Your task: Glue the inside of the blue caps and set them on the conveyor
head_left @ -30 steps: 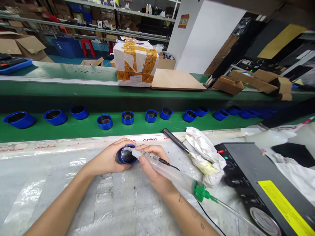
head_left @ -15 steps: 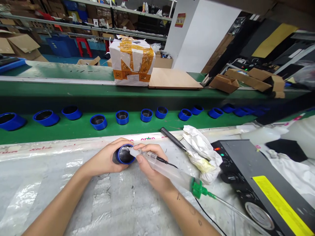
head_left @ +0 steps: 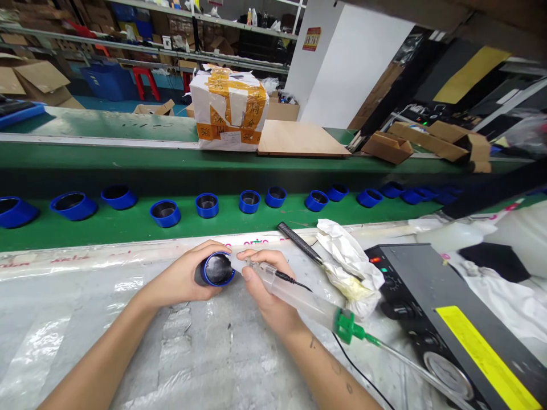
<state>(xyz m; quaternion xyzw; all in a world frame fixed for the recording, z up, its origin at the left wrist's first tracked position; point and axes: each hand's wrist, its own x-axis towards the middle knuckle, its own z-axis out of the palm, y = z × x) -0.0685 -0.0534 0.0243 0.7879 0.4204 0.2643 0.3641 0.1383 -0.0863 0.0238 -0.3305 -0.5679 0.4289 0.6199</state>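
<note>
My left hand is closed around a short round cup with a blue rim and a dark, shiny inside; its open end faces up and toward me. In my right hand lies a translucent dispensing syringe, gripped near its front end. The syringe's white tip sits at the cup's right rim. A green cap closes its back end, where a clear air hose joins. A thin black cable runs from the front of the syringe.
Blue cups stand along a green conveyor belt beyond the plastic-covered table. To the right are a black-handled tool, crumpled white paper and a black dispenser controller. A taped box sits on the far ledge.
The syringe tip has drawn slightly right, from inside the cup to its rim. The cups on the belt have shifted a little left. My left hand holds its place.
</note>
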